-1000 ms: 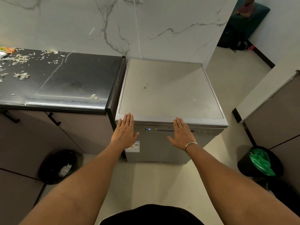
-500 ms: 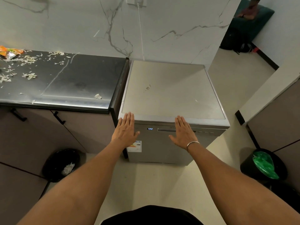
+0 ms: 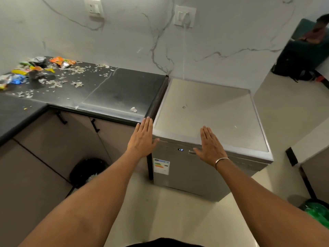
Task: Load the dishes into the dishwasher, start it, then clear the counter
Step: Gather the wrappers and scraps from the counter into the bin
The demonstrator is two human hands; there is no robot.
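Note:
The silver dishwasher (image 3: 210, 111) stands closed beside the black counter (image 3: 114, 90), and a small blue display (image 3: 180, 149) glows on its front panel. My left hand (image 3: 142, 139) is stretched out flat with straight fingers in front of the dishwasher's top left corner. Flat too, my right hand (image 3: 210, 147) hovers in front of the door's upper edge near the handle (image 3: 192, 152). Neither hand holds anything. Crumpled snack wrappers (image 3: 37, 68) and pale food scraps (image 3: 74, 75) litter the counter's left end.
A black bin (image 3: 89, 170) with waste stands on the floor below the counter cabinets. Another bin with a green liner (image 3: 318, 211) is at the lower right. A cord runs from a wall socket (image 3: 185, 16) down behind the dishwasher. A person sits far back at the right.
The view has swung left and up, bringing the wrappers and wall sockets into sight. Both hands stay flat near the dishwasher's front, the left one now more over its corner.

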